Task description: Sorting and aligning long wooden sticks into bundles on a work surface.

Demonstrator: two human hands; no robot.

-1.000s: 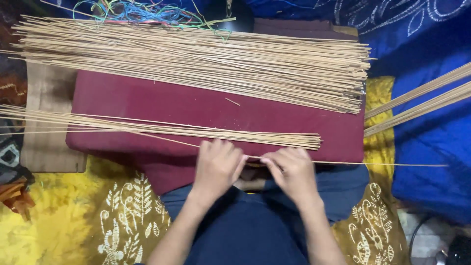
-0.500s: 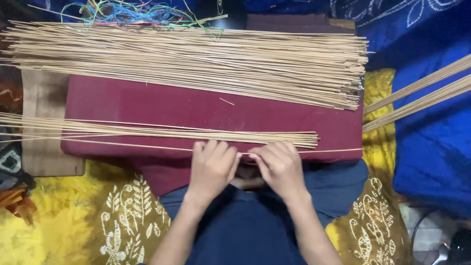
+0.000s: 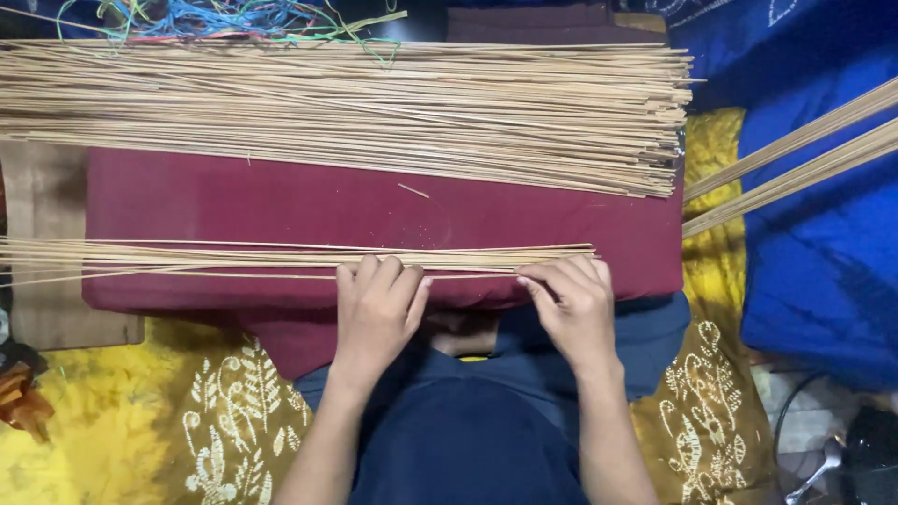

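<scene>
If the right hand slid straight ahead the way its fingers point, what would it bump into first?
Probably the small row of thin bamboo sticks right at the right hand's fingertips; beyond lies bare maroon cushion, then the big stick pile.

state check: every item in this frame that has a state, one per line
left hand: fingers curled on the near sticks
right hand: fingers curled on the near sticks' right end
small stick bundle: flat along the cushion's near edge, ends roughly even
large stick pile: spread flat across the far side
maroon cushion: lying flat, bearing both stick groups
coloured threads: loose tangle behind the pile
</scene>
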